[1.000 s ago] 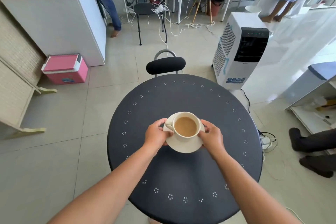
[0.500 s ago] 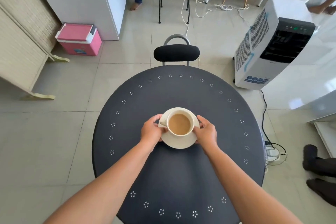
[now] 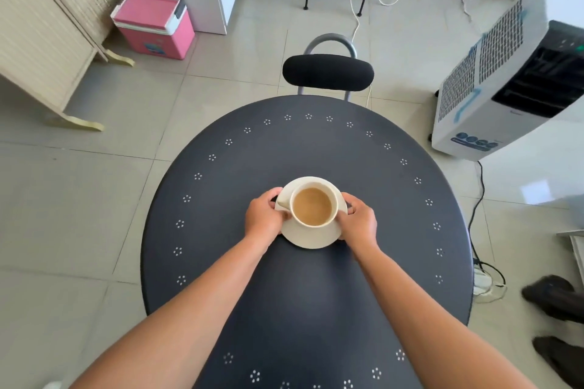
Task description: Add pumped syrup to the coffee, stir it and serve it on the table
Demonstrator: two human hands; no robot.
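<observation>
The step in hand is judged to be the last one: setting the served coffee down on the table. No pump, syrup bottle or spoon is in view.

**Position of parts**
- The cup (image 3: 313, 206) stands upright on the saucer (image 3: 311, 238). It is filled with light-brown coffee (image 3: 312, 207) to just below the rim. Its handle points toward the left hand.
- The saucer lies near the centre of the round dark table (image 3: 306, 300), well clear of every edge and of the ring of small white flower marks.
- Whether the saucer is already resting on the tabletop or is held just above it cannot be told from this view.

**Hands**
- The left hand (image 3: 264, 218) is closed on the left rim of the saucer, with the thumb on top beside the cup handle.
- The right hand (image 3: 360, 221) is closed on the right rim, opposite the left.
- Both grips are narrow pinches on the saucer only; neither hand grasps the cup itself.

**Procedure for a clean set-down**
1. Keep the saucer level. The liquid stands high, so any tilt is likely to spill it.
2. Lower both sides together until the whole base sits flat.
3. Release both hands at the same time, drawing the fingers outward and low across the tabletop.
4. Keep the left thumb clear of the cup handle on withdrawal, to avoid turning or jolting the cup.

**Surroundings**
A chair (image 3: 328, 72) stands at the far edge of the table.
</observation>
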